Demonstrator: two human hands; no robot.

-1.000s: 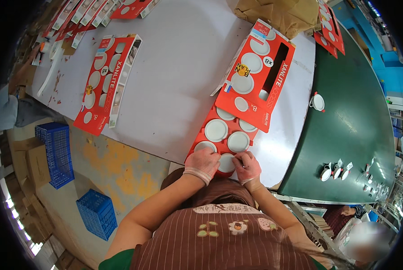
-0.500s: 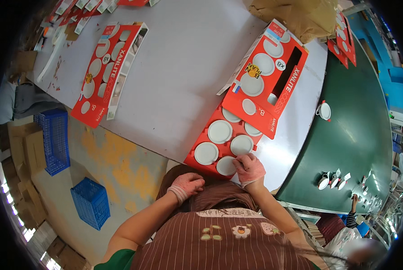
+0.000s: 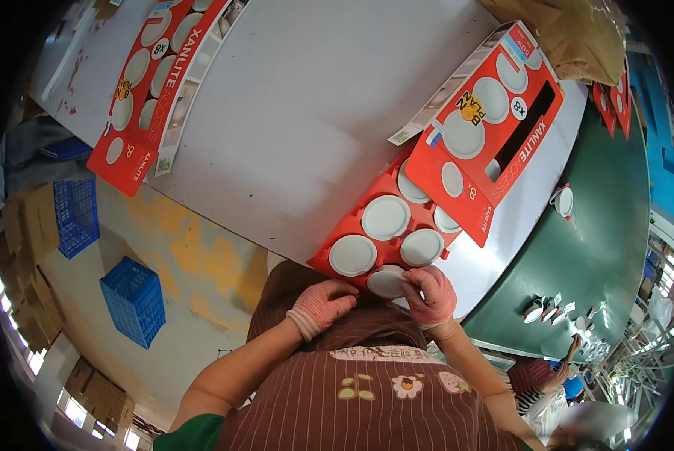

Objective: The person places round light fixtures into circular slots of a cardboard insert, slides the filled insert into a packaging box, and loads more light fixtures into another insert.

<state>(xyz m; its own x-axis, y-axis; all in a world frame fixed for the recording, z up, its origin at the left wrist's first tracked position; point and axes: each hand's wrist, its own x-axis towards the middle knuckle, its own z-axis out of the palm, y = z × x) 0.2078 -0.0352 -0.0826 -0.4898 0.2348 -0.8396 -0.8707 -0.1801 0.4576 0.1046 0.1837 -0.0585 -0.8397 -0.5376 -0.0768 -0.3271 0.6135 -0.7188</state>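
A red tray (image 3: 375, 248) holding several round white lights lies at the table's near edge, its far end under a printed red box. My right hand (image 3: 432, 298) wears a pinkish work glove and has thumb and fingers closed at the rim of the nearest round white light (image 3: 387, 282). This light sits slightly tilted at the tray's near end. My left hand (image 3: 322, 308), in a matching glove, is beside the tray's near left corner over my lap. Its fingers are curled together, and their tips' grip is hidden.
The red box (image 3: 495, 120) with a cut-out window lies on the grey-white table (image 3: 292, 113). Another red box (image 3: 160, 83) is at the far left. Brown wrapping (image 3: 570, 37) sits at the back right. A green surface (image 3: 577, 255) carries loose lights. Blue crates (image 3: 134, 301) stand on the floor.
My left hand has moved closer to the tray's near edge. The nearest light now looks tilted, with my right hand still at its rim. The whole view has shifted somewhat.
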